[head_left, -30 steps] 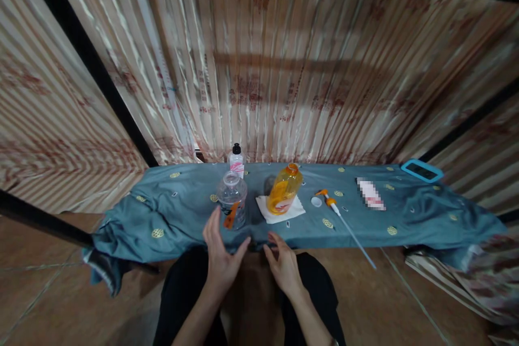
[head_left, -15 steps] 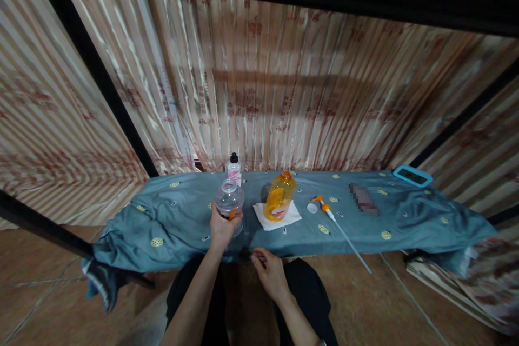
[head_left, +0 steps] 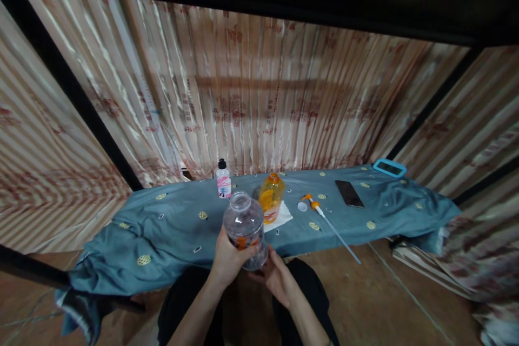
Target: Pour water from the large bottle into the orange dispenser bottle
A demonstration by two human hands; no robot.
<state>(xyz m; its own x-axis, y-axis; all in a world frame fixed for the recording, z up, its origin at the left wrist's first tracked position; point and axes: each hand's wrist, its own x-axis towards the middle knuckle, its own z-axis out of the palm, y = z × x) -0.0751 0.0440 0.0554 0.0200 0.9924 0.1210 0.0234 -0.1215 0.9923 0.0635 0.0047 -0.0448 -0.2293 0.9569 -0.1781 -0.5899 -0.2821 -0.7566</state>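
Observation:
A clear, uncapped plastic bottle (head_left: 247, 221) with an orange-marked label is raised over the near edge of the bench, tilted slightly. My left hand (head_left: 229, 257) is wrapped round its lower side, thumb across the front. At the base of the bottle, on the right, my right hand (head_left: 278, 278) has its thumb and fingers against it; the fingertips are partly hidden. Just behind stands an open orange-tinted bottle (head_left: 272, 194) on a white tissue (head_left: 285, 217). An orange-and-white pump head (head_left: 314, 205) with a long tube lies to the right, beside a small white round piece (head_left: 302, 206).
A small clear bottle with black cap and pink label (head_left: 223, 181) stands at the back. A dark phone (head_left: 349, 193) and a blue-framed device (head_left: 389, 167) lie to the right on the cloth-covered bench (head_left: 174, 232). Dark frame posts (head_left: 81, 92) and curtains surround it.
My left hand has lifted the clear bottle off the bench and brought it nearer to me. My right hand has come up to the bottle's base. The view has shifted slightly.

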